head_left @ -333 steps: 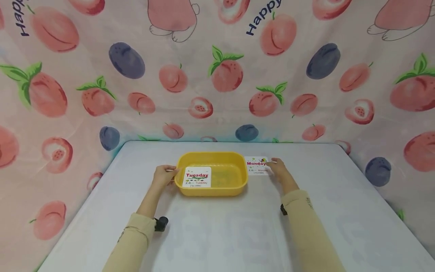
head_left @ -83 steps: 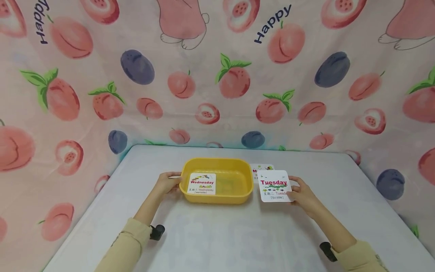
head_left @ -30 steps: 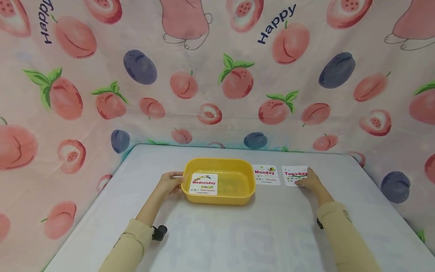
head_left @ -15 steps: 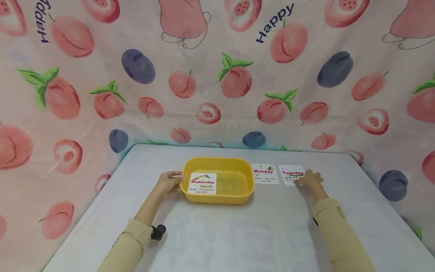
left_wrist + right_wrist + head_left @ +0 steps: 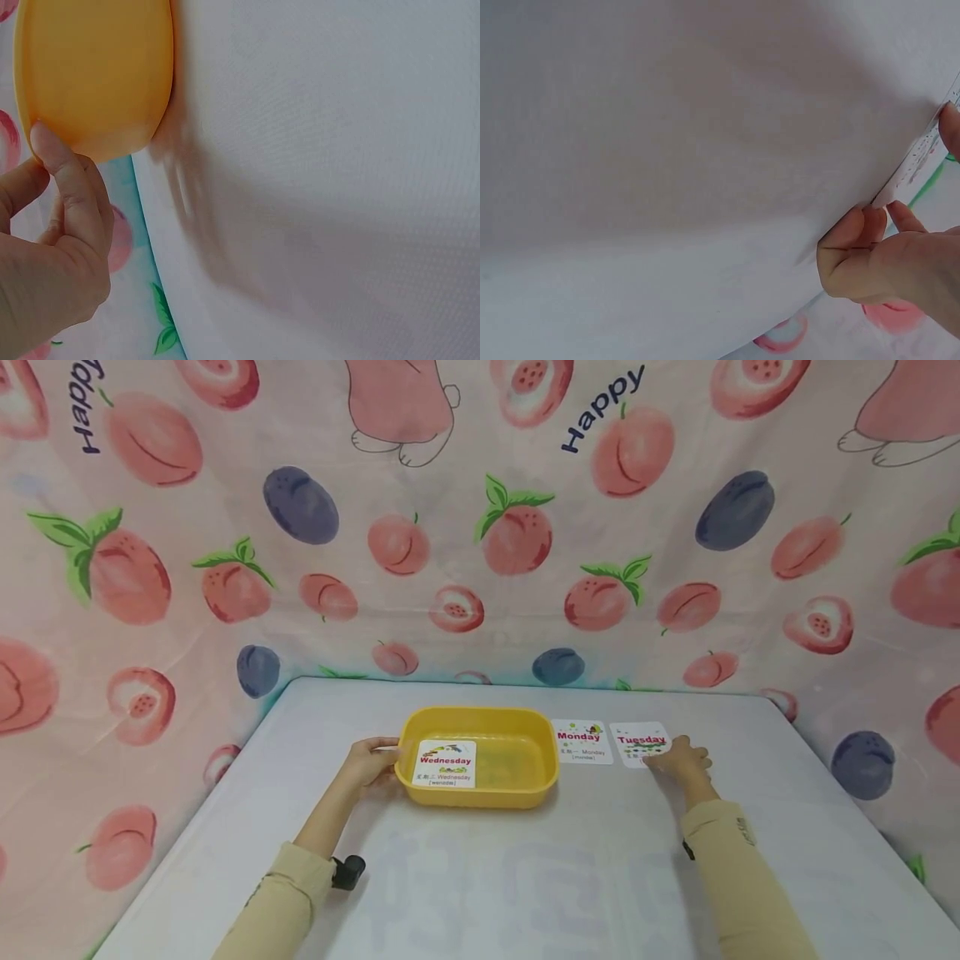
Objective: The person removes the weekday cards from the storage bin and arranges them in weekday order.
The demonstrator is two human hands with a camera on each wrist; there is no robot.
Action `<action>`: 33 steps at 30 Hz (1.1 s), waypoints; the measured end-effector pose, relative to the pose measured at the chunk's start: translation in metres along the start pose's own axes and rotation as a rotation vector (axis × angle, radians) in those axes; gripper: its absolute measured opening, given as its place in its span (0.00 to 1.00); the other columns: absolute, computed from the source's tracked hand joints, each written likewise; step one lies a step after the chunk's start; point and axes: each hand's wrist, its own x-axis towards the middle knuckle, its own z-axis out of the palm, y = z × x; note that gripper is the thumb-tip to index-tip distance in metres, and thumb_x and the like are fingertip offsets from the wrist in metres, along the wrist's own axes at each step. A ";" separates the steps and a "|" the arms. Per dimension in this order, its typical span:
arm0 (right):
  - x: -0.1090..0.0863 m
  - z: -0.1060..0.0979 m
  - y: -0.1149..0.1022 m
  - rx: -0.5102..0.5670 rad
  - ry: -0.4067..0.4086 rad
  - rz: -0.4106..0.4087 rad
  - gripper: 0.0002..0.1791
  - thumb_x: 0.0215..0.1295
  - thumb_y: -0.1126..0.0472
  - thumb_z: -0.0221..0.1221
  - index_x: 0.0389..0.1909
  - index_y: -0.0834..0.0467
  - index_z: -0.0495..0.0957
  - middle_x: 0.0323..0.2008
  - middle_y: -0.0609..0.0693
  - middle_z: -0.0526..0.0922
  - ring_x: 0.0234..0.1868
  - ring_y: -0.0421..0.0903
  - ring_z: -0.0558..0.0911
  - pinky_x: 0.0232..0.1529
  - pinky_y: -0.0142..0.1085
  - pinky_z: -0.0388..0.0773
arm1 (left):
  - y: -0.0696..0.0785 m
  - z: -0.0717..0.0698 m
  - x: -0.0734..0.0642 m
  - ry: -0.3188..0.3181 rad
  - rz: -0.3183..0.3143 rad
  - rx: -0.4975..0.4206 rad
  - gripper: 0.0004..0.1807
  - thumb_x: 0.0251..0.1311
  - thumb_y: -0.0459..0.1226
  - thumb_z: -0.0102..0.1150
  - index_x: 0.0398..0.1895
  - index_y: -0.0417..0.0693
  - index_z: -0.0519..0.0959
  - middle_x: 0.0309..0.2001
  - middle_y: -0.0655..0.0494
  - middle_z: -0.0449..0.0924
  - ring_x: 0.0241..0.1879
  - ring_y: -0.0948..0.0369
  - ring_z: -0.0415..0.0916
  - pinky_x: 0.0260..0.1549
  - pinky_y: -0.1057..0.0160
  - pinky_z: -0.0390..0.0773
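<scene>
Inside the smooth, rounded yellow tray [image 5: 513, 797] sits a squarish card [image 5: 445, 768].

Yellow tray [image 5: 487, 798] with the Wednesday card [image 5: 446, 764] inside; Monday card [image 5: 582, 743] and Tuesday card [image 5: 637, 742] to its right.
The tray, rounded at the corners, sits upright just below the frame's centre. Each white card shows its day in red, face up: Wednesday in the tray's left half, Monday just beside its right rim, Tuesday past a narrow gap, lower right corner hidden.
</scene>
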 end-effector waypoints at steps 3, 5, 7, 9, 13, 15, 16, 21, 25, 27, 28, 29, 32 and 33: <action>-0.001 0.001 0.000 0.003 0.010 0.015 0.40 0.62 0.56 0.57 0.61 0.78 0.48 0.54 0.79 0.53 0.58 0.72 0.55 0.61 0.64 0.59 | 0.001 0.000 0.000 0.003 -0.003 0.004 0.21 0.66 0.33 0.51 0.62 0.37 0.68 0.43 0.45 0.77 0.24 0.67 0.74 0.25 0.71 0.79; -0.001 0.001 0.000 -0.003 0.017 0.018 0.40 0.62 0.56 0.57 0.61 0.78 0.48 0.54 0.79 0.54 0.58 0.72 0.55 0.60 0.64 0.59 | 0.002 0.001 0.000 0.003 -0.003 0.006 0.21 0.66 0.33 0.51 0.62 0.37 0.68 0.42 0.45 0.77 0.24 0.67 0.74 0.25 0.71 0.79; -0.002 0.000 0.000 -0.004 0.024 0.019 0.40 0.62 0.56 0.56 0.60 0.78 0.48 0.54 0.80 0.54 0.58 0.73 0.55 0.61 0.64 0.58 | 0.003 0.001 0.000 0.000 0.000 0.011 0.22 0.66 0.32 0.51 0.62 0.37 0.68 0.42 0.45 0.77 0.24 0.67 0.74 0.25 0.71 0.80; -0.002 0.000 -0.001 -0.005 0.031 0.021 0.40 0.62 0.55 0.56 0.60 0.78 0.48 0.54 0.80 0.54 0.58 0.73 0.55 0.61 0.65 0.58 | 0.004 0.001 0.000 -0.003 0.001 0.016 0.22 0.66 0.32 0.51 0.62 0.37 0.68 0.42 0.45 0.77 0.24 0.67 0.74 0.26 0.71 0.80; -0.003 -0.002 -0.001 0.004 0.024 0.034 0.42 0.62 0.54 0.56 0.62 0.78 0.45 0.55 0.80 0.52 0.60 0.74 0.54 0.62 0.65 0.56 | 0.006 0.002 0.000 -0.004 0.004 0.022 0.21 0.65 0.33 0.52 0.62 0.38 0.68 0.43 0.45 0.78 0.24 0.66 0.75 0.28 0.69 0.81; -0.002 -0.002 -0.001 0.014 0.020 0.047 0.44 0.61 0.54 0.55 0.64 0.77 0.43 0.57 0.80 0.50 0.61 0.74 0.52 0.63 0.64 0.54 | 0.007 0.002 0.001 -0.009 0.008 0.023 0.21 0.65 0.33 0.52 0.62 0.38 0.68 0.43 0.45 0.78 0.25 0.66 0.75 0.29 0.68 0.81; -0.002 -0.001 0.000 0.016 0.017 0.051 0.45 0.61 0.54 0.55 0.64 0.77 0.42 0.57 0.80 0.49 0.61 0.74 0.52 0.64 0.64 0.54 | 0.007 0.002 0.001 -0.012 0.009 0.024 0.22 0.65 0.33 0.52 0.62 0.38 0.68 0.43 0.45 0.78 0.25 0.66 0.75 0.30 0.68 0.81; 0.000 -0.001 0.001 0.008 0.006 0.038 0.45 0.62 0.53 0.54 0.64 0.79 0.42 0.57 0.80 0.48 0.61 0.74 0.52 0.64 0.64 0.54 | 0.006 0.001 0.000 -0.007 -0.001 0.021 0.21 0.66 0.32 0.52 0.62 0.37 0.68 0.41 0.46 0.78 0.24 0.67 0.75 0.28 0.69 0.81; -0.002 -0.002 0.002 0.026 0.019 0.003 0.40 0.64 0.53 0.51 0.62 0.80 0.46 0.55 0.80 0.51 0.59 0.74 0.54 0.61 0.64 0.58 | 0.005 0.001 0.000 -0.002 0.007 0.024 0.21 0.65 0.32 0.51 0.62 0.37 0.68 0.41 0.46 0.78 0.24 0.67 0.75 0.27 0.70 0.81; -0.004 -0.001 0.003 0.044 0.043 -0.010 0.38 0.65 0.54 0.50 0.62 0.79 0.48 0.55 0.80 0.52 0.58 0.73 0.55 0.60 0.63 0.59 | 0.005 0.000 -0.001 -0.011 0.009 0.025 0.22 0.65 0.33 0.51 0.62 0.37 0.68 0.43 0.45 0.78 0.25 0.67 0.76 0.27 0.70 0.81; -0.005 -0.001 0.004 0.054 0.060 -0.017 0.37 0.65 0.54 0.49 0.62 0.79 0.49 0.55 0.80 0.53 0.58 0.73 0.55 0.59 0.63 0.60 | 0.004 0.000 -0.002 -0.013 0.008 0.023 0.22 0.65 0.33 0.51 0.62 0.37 0.68 0.43 0.44 0.78 0.25 0.67 0.76 0.27 0.70 0.81; -0.006 0.000 0.005 0.066 0.076 -0.020 0.36 0.66 0.55 0.49 0.61 0.79 0.50 0.56 0.80 0.54 0.58 0.73 0.56 0.59 0.63 0.60 | 0.004 -0.001 -0.002 -0.018 0.006 0.020 0.22 0.66 0.33 0.51 0.62 0.36 0.68 0.44 0.43 0.78 0.25 0.67 0.76 0.27 0.70 0.81; -0.009 0.003 0.008 0.095 0.136 -0.028 0.32 0.66 0.56 0.47 0.60 0.77 0.53 0.56 0.79 0.56 0.58 0.73 0.57 0.57 0.63 0.61 | 0.003 -0.001 -0.002 -0.024 0.003 0.007 0.22 0.65 0.32 0.51 0.62 0.36 0.68 0.46 0.42 0.78 0.25 0.67 0.76 0.26 0.70 0.81; -0.009 0.003 0.009 0.100 0.156 -0.032 0.31 0.66 0.57 0.47 0.60 0.76 0.54 0.56 0.79 0.56 0.58 0.73 0.57 0.57 0.63 0.61 | 0.002 -0.001 -0.002 -0.028 0.004 0.000 0.22 0.65 0.32 0.51 0.62 0.36 0.67 0.47 0.41 0.78 0.26 0.67 0.76 0.27 0.70 0.81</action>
